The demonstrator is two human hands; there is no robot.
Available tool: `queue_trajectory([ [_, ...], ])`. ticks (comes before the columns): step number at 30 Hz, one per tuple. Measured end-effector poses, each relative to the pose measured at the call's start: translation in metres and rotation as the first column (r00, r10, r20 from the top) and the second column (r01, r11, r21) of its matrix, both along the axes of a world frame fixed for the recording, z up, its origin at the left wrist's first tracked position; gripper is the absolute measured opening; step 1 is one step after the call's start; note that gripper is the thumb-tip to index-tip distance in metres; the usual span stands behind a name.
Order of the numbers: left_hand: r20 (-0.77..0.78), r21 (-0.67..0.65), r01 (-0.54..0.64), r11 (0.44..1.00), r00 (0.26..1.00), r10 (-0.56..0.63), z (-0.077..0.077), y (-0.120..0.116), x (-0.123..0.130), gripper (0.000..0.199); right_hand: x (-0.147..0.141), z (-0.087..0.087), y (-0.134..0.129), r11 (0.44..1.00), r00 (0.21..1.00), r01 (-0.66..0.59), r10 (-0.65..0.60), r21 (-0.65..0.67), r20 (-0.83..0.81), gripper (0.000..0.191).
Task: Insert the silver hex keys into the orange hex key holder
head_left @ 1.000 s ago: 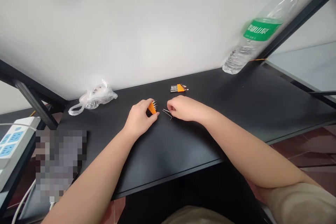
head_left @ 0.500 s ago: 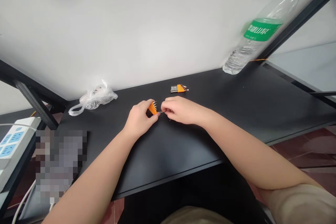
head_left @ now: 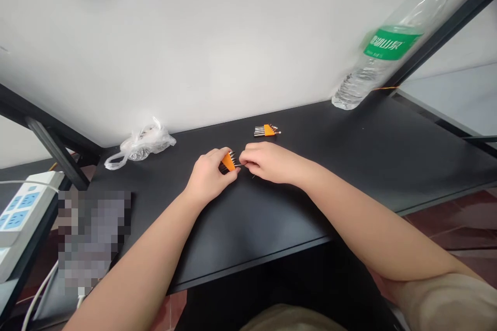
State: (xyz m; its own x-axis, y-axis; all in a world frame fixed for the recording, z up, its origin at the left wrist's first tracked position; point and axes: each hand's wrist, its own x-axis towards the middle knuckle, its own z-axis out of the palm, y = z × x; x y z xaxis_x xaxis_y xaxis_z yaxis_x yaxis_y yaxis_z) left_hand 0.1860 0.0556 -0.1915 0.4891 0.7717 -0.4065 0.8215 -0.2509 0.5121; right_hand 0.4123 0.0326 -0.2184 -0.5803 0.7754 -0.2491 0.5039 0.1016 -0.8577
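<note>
My left hand [head_left: 207, 175] is closed around an orange holder [head_left: 229, 162] with several thin metal bits standing out of its right side. Opposite it, my right hand [head_left: 267, 162] pinches a thin metal bit [head_left: 238, 166], whose visible end reaches to the holder's lower edge. A small dark tip [head_left: 253, 176] pokes out beneath the right fingers; what it belongs to is hidden. Behind the right hand lies a second orange holder [head_left: 269, 130] with silver shanks on one side and small heads on the other.
The black tabletop [head_left: 248, 232] meets a white wall. A knotted plastic bag [head_left: 143, 142] lies at the back left, and a large water bottle [head_left: 392, 44] stands at the back right. On the far left are a power strip [head_left: 33, 191] and a blurred-out object [head_left: 99, 238].
The view has shifted slightly. Both hands stay close together over the table, still gripping the orange holder and the thin bit, with hardly any movement.
</note>
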Motion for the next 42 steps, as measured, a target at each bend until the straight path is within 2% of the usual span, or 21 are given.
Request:
queue_trajectory([
  [6, -0.011, 0.017, 0.012, 1.0, 1.0, -0.012, -0.002, 0.0, -0.002, 0.039, 0.001, 0.006, -0.001, 0.995, 1.0, -0.016, 0.014, 0.097, 0.016, 0.016],
  [9, -0.017, 0.004, 0.048, 0.999, 0.999, -0.048, -0.003, -0.002, -0.001, 0.039, 0.002, 0.008, -0.002, 0.994, 1.0, -0.026, 0.025, 0.104, 0.007, 0.018],
  [13, -0.008, -0.012, 0.079, 0.997, 0.997, -0.079, 0.0, -0.002, 0.002, 0.032, -0.004, 0.009, -0.003, 0.998, 0.999, -0.019, 0.021, 0.053, -0.042, 0.02],
  [17, 0.017, -0.057, 0.07, 0.996, 0.997, -0.069, 0.005, -0.001, 0.004, 0.018, -0.014, 0.014, -0.004, 0.999, 0.984, 0.012, -0.017, -0.032, -0.175, 0.013],
  [20, 0.041, -0.075, 0.041, 0.996, 0.998, -0.038, 0.006, 0.0, 0.002, 0.027, -0.014, 0.016, -0.003, 0.995, 0.973, 0.056, -0.073, -0.081, -0.221, 0.011],
  [22, 0.043, -0.058, 0.005, 0.998, 0.999, -0.002, 0.004, -0.001, 0.0, 0.043, -0.01, 0.013, -0.002, 0.992, 0.983, 0.097, -0.109, -0.083, -0.145, 0.007],
  [24, 0.043, -0.039, -0.016, 0.999, 0.999, 0.017, 0.001, -0.002, -0.002, 0.052, -0.004, 0.007, -0.001, 0.993, 0.995, 0.098, -0.097, -0.071, 0.01, 0.002],
  [28, 0.032, -0.002, -0.029, 1.0, 0.999, 0.029, -0.002, -0.002, -0.004, 0.047, -0.002, -0.004, -0.001, 0.992, 0.949, -0.03, 0.066, -0.121, 0.307, 0.012],
  [31, 0.012, 0.011, -0.028, 1.0, 1.0, 0.028, -0.002, -0.002, -0.004, 0.044, -0.006, -0.005, -0.003, 0.986, 0.902, -0.104, 0.15, -0.133, 0.406, 0.009],
  [33, 0.024, 0.007, -0.012, 1.0, 1.0, 0.012, -0.002, -0.001, -0.004, 0.043, -0.008, -0.004, -0.004, 0.986, 0.891, -0.113, 0.156, -0.125, 0.426, 0.006],
  [37, 0.048, 0.025, -0.018, 1.0, 0.999, 0.016, -0.003, -0.002, -0.005, 0.045, -0.004, -0.002, -0.004, 0.992, 0.924, -0.05, 0.091, -0.118, 0.371, 0.008],
  [42, 0.05, 0.035, -0.042, 0.999, 0.998, 0.04, -0.003, -0.001, -0.005, 0.046, 0.002, 0.006, -0.001, 0.996, 0.997, -0.007, 0.014, -0.094, 0.076, 0.012],
])
